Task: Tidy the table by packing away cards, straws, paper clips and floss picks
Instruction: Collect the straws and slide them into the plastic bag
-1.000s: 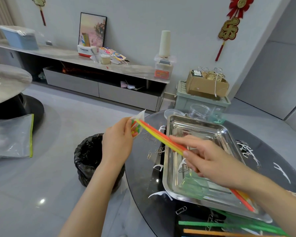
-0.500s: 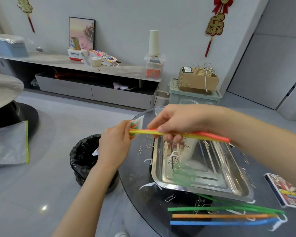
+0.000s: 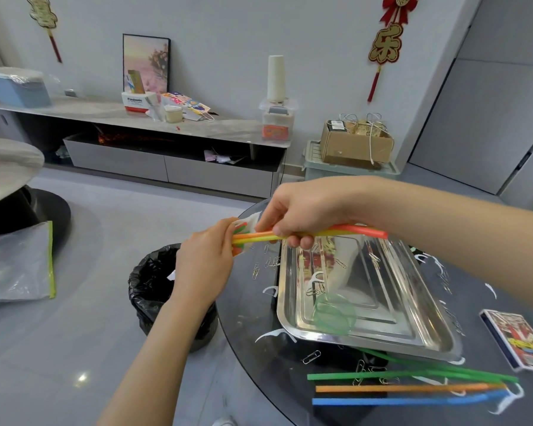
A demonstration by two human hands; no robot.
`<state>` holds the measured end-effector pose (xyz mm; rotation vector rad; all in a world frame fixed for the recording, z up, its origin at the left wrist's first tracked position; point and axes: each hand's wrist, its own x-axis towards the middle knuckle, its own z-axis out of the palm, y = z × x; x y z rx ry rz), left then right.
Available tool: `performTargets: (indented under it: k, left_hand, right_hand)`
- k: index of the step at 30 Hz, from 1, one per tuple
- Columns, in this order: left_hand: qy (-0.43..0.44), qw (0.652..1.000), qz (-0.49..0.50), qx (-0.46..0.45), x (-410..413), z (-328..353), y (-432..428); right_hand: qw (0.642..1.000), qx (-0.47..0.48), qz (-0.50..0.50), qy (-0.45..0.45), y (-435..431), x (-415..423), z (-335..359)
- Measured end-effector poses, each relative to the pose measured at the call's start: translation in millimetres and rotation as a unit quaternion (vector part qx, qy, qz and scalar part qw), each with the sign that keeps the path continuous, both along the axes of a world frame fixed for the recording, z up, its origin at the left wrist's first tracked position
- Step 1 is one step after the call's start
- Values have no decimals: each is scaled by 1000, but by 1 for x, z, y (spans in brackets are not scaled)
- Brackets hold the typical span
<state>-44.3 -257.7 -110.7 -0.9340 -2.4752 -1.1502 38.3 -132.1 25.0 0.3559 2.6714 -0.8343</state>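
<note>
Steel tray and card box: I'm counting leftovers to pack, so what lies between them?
In the head view, loose paper clips and a white floss pick lie between the steel tray and the card box.

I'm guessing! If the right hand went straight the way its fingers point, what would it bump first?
Probably the clear bag pinched by the left hand, where the straws already poke in; depth is unclear.
</note>
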Motion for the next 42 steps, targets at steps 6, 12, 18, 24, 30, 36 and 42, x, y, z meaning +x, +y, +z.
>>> performTargets:
  k: [6,12,18,24,30,36,42]
  left_hand:
    - [-8,999,13,39,-5,-2,-1]
    - [-50,995,34,80,-16,-4,-4]
    - [-6,997,-4,75,-2,8,0]
    - [-8,997,-19,73,9,15,8]
    - [-32,998,-11,56,4,12,9]
    - [-51,997,34,56,-2,13,9]
    - [-69,995,27,73,-2,13,13]
  right_hand:
    - [1000,10,5,-7,-7,-13,6]
    - [999,-16,-12,33,14,-12,16]
    - [996,74,1,55,6,-16,-1]
    - [990,134,37,9,-14,-31,-6]
    - [997,40,17,-66,-2,-21,20]
    - [1000,-24,3,1,17,33,35]
    - [933,53,18,356,2,53,-39]
